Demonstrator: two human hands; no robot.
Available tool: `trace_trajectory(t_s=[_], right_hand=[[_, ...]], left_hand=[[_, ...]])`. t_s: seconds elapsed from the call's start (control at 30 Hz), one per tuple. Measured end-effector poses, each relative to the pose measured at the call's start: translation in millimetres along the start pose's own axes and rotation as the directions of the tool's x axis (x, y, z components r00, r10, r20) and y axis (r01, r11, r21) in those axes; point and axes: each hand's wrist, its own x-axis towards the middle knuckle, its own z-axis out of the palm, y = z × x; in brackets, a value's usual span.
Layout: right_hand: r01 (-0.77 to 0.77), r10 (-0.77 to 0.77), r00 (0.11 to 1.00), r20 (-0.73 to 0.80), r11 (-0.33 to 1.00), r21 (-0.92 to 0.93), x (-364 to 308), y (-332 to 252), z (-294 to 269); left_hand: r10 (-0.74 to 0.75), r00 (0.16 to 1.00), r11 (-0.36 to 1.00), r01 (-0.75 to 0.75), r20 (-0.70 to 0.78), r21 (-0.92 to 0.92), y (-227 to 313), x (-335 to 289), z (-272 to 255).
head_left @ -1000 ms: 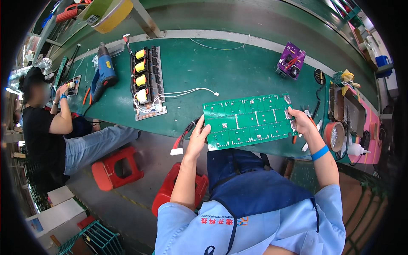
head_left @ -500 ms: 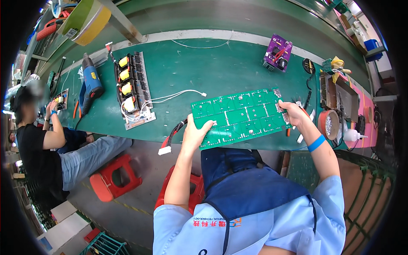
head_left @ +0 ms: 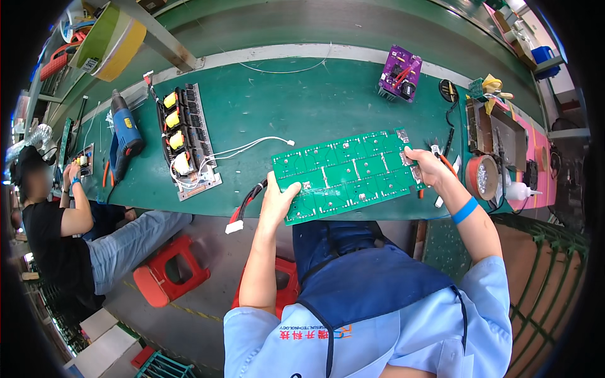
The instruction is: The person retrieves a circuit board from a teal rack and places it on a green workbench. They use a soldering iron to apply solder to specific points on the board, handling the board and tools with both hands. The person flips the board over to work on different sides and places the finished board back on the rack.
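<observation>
Between my hands is a large green circuit board (head_left: 350,173), its soldered side facing up, tilted with the right end higher. My left hand (head_left: 278,200) grips its left end, thumb on top and fingers hidden below. At the right end my right hand (head_left: 428,167) pinches the edge by the silvery solder patches. A bundle of red and black wires (head_left: 251,198) with a white connector sticks out beside my left hand. Left of the board lies a long assembly (head_left: 184,135) with yellow coils, dark heatsinks and white wires.
A blue heat gun (head_left: 126,129) lies at the left of the green bench (head_left: 265,101). A purple circuit board module (head_left: 401,72) stands at the back right. Tape roll (head_left: 482,177) and white squeeze bottle (head_left: 518,191) sit right. A co-worker (head_left: 53,220) sits left, near a red stool (head_left: 170,271).
The whole view has shifted slightly, so bench items appear further left. Both hands still hold the green board, in nearly the same pose.
</observation>
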Motion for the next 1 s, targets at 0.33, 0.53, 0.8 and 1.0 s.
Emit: trace_trajectory(t_s=[0.33,0.53,0.8,1.0], right_hand=[[0.005,-0.005,1.000,0.002,1.000,0.000,-4,0,3],[-0.004,0.004,1.000,0.014,1.000,0.007,-2,1,1],[-0.003,0.003,1.000,-0.031,1.000,-0.022,0,-1,1],[0.012,-0.012,1.000,-0.002,1.000,0.003,8,3,-6]], left_hand=[[-0.004,1.000,1.000,0.004,0.009,-0.006,5,-1,0],[-0.016,0.999,0.998,0.018,0.037,-0.057,2,0,-2],[-0.145,0.989,0.953,0.132,-0.028,-0.273,1,-15,-11],[-0.014,0.968,0.997,-0.007,-0.251,-0.083,-28,-60,-40]])
